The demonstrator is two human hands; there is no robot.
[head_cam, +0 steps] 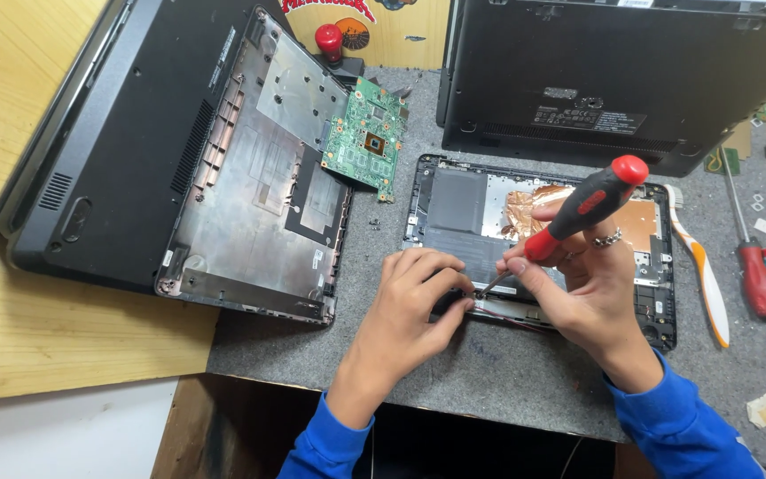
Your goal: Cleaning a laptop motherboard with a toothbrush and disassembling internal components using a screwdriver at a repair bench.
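Grey felt mat (507,372) on wooden bench; screwdriver (578,208) gripped by right hand (578,275), left hand (414,297) pinched at its half-hidden tip.

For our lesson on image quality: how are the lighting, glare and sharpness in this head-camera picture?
Head view: even, soft light with faint shadows under the hands; mild glare on the copper foil and the metal cover panel; the right hand and screwdriver are sharp; straight edges bow slightly near the borders.
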